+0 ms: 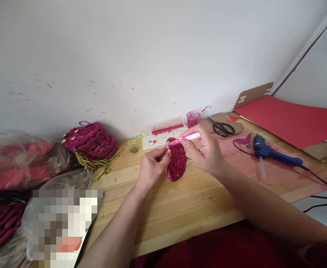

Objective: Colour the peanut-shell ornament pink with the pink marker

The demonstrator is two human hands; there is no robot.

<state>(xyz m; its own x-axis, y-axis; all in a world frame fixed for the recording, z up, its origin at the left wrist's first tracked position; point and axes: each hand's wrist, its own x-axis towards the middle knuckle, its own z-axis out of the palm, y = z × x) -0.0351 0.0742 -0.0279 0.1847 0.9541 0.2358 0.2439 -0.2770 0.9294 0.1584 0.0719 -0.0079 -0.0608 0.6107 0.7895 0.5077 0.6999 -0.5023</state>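
Over the middle of the table, a dark magenta oval craft piece [177, 162] with a bumpy, scaled surface is held up. My left hand [154, 162] pinches its upper left edge between thumb and fingers. In my right hand [205, 149] is a white pen-like tool with a pink tip [193, 136], slanting down to the left. Its tip meets the upper part of the piece, where a paler patch shows. Whether the tip is a brush or a marker I cannot tell. Yellowish strands stick out just right of the piece.
Black-handled scissors [223, 127] and a pink-stained cup [193, 118] stand near the wall. A blue glue gun [275, 153] with a cord lies right, below red card [292, 119]. Left are a magenta woven bundle [96, 139] and plastic bags [21, 160]. A sticker sheet [163, 137] lies behind my hands.
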